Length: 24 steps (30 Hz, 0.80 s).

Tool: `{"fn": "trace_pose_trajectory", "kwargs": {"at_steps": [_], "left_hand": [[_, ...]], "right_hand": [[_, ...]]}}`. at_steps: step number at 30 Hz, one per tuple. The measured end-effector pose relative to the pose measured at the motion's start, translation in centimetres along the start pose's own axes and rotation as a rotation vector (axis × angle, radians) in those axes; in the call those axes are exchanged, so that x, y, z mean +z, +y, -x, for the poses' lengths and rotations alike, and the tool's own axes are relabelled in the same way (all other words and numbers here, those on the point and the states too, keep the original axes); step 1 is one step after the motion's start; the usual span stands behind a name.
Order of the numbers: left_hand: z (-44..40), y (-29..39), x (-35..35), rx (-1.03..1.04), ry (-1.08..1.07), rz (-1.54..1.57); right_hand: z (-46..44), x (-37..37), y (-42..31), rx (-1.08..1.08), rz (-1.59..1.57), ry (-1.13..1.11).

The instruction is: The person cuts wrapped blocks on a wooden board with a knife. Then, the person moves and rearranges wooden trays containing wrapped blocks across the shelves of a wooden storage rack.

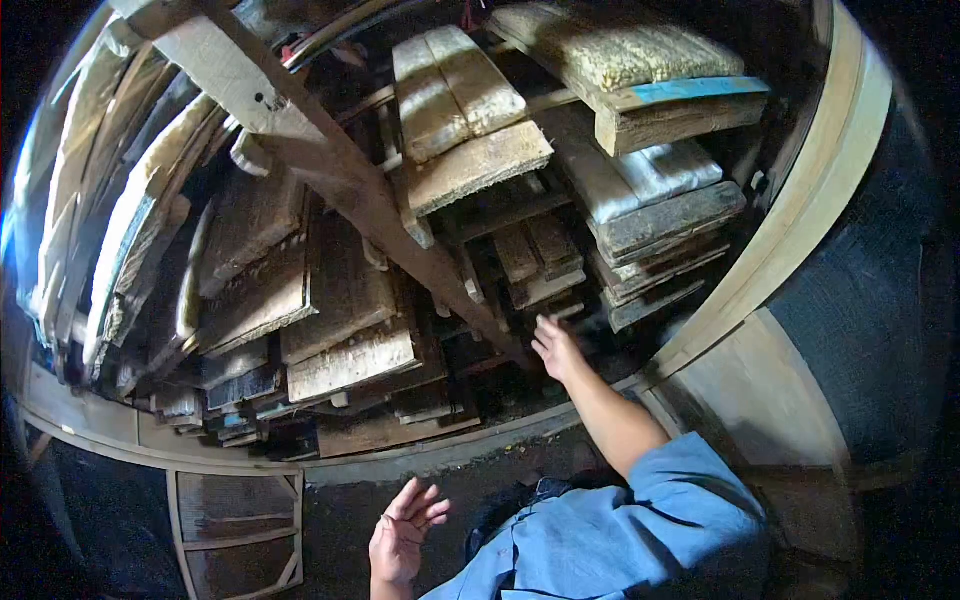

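Note:
My right hand [558,350] reaches out in front of the rack with its fingers extended. It is nearest the lower boards in the middle, and I cannot tell whether the fingertips touch one. Just beyond it lies a short wooden board with two brown slabs [540,262]. To its right is a stack of worn boards [668,228] topped with a white, wrapped-looking slab [660,178]. My left hand [402,535] is raised low in front of my body, fingers loosely bent and apart, with nothing visible in it.
A slanted wooden post [330,170] crosses in front of the rack. Higher up are a board with pale slabs [455,85] and a blue-edged board [690,92]. More boards [350,368] fill the left side. A curved-looking wooden frame [800,215] stands at right.

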<state>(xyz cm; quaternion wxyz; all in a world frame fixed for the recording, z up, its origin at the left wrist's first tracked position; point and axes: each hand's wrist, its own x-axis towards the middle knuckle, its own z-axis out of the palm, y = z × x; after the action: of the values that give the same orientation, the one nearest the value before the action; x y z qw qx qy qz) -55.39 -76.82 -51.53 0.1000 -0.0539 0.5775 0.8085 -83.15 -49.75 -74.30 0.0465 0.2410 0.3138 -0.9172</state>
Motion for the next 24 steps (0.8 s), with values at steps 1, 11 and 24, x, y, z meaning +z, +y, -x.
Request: {"fn": "trace_pose_trajectory", "kwargs": {"at_steps": [1, 11, 24], "left_hand": [[0.2, -0.6, -0.1, -0.004, 0.007, 0.019], [0.8, -0.9, 1.0, -0.107, 0.059, -0.009], [0.5, -1.0, 0.6, -0.081, 0.040, -0.021]], "right_hand": [[-0.7, 0.5, -0.9, -0.003, -0.085, -0.005], [-9.2, -0.4, -2.9, 0.048, -0.427, -0.477], [-6.0, 1.5, -4.1, 0.032, -0.363, -0.359]]}}
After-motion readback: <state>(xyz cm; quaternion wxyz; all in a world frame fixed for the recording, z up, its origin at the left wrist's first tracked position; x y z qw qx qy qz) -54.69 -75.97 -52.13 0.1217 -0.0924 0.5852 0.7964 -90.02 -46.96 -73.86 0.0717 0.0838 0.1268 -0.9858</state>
